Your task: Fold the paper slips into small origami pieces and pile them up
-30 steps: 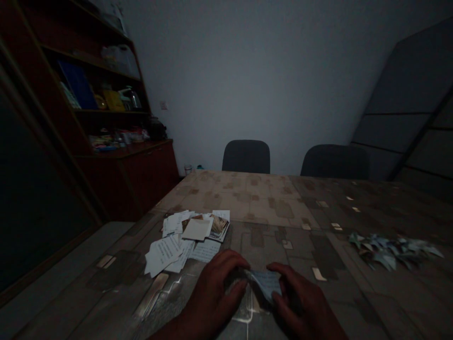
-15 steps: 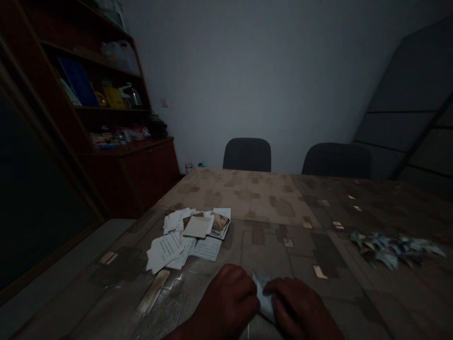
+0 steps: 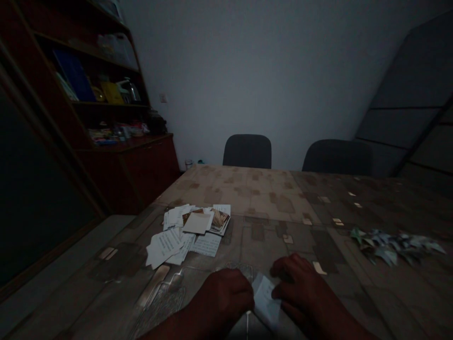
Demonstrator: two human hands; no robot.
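A small pale sheet of paper (image 3: 266, 302) lies between my two hands near the front of the table, with a crease visible on it. The fingers of my left hand (image 3: 226, 295) are curled and closed on its left edge. On the other side, my right hand (image 3: 300, 288) has its fingers bent and apart, the lower fingertips touching the paper's right edge. Ahead and to the left lies a loose pile of printed paper squares (image 3: 196, 224). A cluster of folded paper pieces (image 3: 394, 245) rests at the right.
The table (image 3: 247, 182) has a patterned brown cover with glossy patches. Two dark chairs (image 3: 247, 151) stand behind it against a pale wall. A reddish wooden cabinet (image 3: 145, 165) with filled shelves is at the left.
My right hand has moved up and right, its fingers spreading from the paper. More of the paper now shows. My left hand has shifted slightly left and down. The view has tilted slightly.
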